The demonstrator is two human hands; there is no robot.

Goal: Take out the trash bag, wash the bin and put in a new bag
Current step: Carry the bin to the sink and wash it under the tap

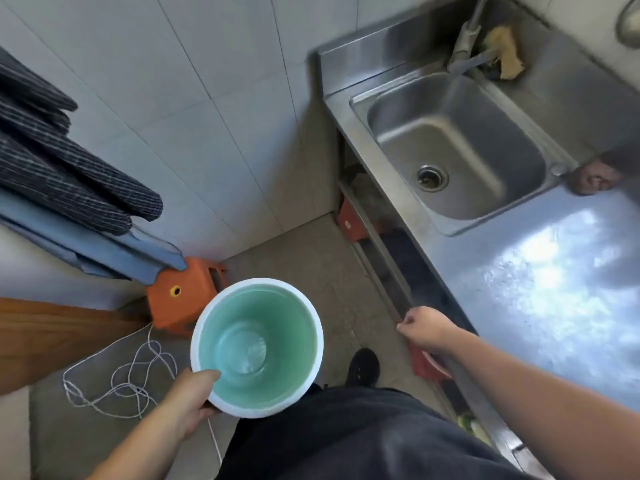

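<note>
A round bin with a white rim and a pale green inside hangs upright over the floor, with no bag in it. My left hand grips its near rim, thumb inside the bin. My right hand hovers in front of the counter's front edge with its fingers curled, and nothing shows in it. The steel sink is at the upper right, its basin bare down to the drain, with the tap over its far edge.
A steel counter runs along the right. Orange plastic stools stand on the floor by the tiled wall. Dark mats hang at left. White cord lies on the floor. A sponge sits behind the tap.
</note>
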